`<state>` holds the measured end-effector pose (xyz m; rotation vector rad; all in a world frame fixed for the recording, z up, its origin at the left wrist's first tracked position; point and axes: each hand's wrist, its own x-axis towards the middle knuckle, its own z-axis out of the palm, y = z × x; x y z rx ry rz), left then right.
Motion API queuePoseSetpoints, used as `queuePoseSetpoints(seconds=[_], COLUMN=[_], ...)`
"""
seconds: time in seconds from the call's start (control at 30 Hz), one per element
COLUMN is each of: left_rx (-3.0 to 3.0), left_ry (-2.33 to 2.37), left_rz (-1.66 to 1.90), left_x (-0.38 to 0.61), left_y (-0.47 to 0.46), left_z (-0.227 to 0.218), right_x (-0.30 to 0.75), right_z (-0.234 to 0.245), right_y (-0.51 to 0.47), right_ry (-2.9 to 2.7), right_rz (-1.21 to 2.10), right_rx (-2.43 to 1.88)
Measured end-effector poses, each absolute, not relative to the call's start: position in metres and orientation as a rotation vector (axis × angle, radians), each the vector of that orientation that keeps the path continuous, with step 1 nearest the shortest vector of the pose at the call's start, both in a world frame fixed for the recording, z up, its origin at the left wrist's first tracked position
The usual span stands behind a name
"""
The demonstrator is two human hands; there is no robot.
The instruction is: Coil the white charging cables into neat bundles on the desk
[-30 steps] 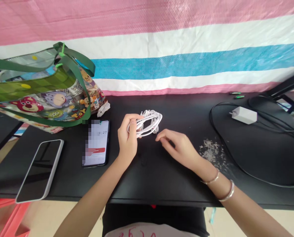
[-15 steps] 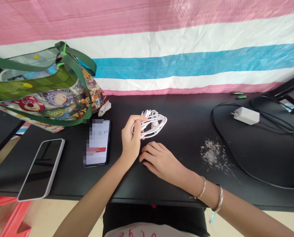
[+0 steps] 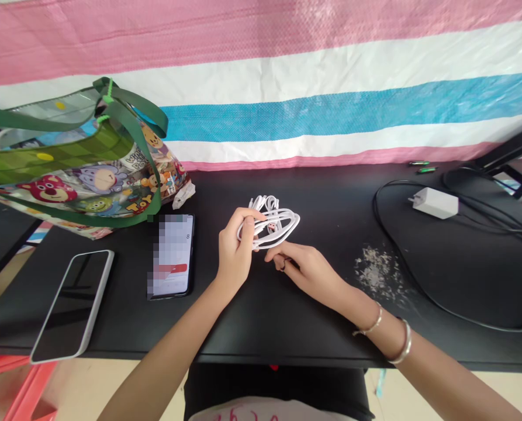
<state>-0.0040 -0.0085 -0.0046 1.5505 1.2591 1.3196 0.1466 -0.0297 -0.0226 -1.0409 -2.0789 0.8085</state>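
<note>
A bundle of glossy white cable (image 3: 275, 221) sits in loose, tangled loops near the middle of the black counter (image 3: 326, 193). The left hand (image 3: 237, 251) is curled around its near side, with fingers and thumb closed on several strands. The right hand (image 3: 307, 270) is low and half open, its fingertips (image 3: 269, 251) at the lower edge of the coil, touching it or just beside it; the view does not show whether they have hold of a strand. Just left of the left hand lies a phone with a pixelated screen (image 3: 172, 255), and further left a second phone (image 3: 72, 305) with dark, shiny glass and a pale frame. Behind them slumps a crinkly printed plastic tote bag (image 3: 85, 181) with green straps. To the right, a white charger (image 3: 435, 203) rests on a dark rounded pad (image 3: 475, 286) edged by black cord (image 3: 375, 210), with pale grit (image 3: 377, 272) scattered nearby. A woven striped tarp (image 3: 331, 111) hangs behind the counter.
</note>
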Motion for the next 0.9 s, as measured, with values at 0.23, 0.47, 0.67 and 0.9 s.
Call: queuePoseSetpoints(seconds=[0.23,0.47,0.67,0.9], left_rx=[1.566,1.593,1.654,1.807], left_ry=[1.285,1.325,1.363,1.406], left_rz=[1.291,1.252,1.233,1.213], left_x=[-0.005,-0.003,-0.002,-0.002], left_y=[-0.01,-0.012,-0.014,-0.016], left_z=[-0.008,-0.008,-0.009,-0.011], right_x=[0.151,0.153,0.153,0.149], right_z=[-0.014,-0.014,-0.01,-0.027], right_y=[-0.025,-0.021,-0.02,-0.021], right_ry=[-1.624,-1.223,-0.977,-1.04], right_rz=[1.143,1.482,1.79,1.853], right_rx=[-1.081,-1.031,-0.971,-0.856])
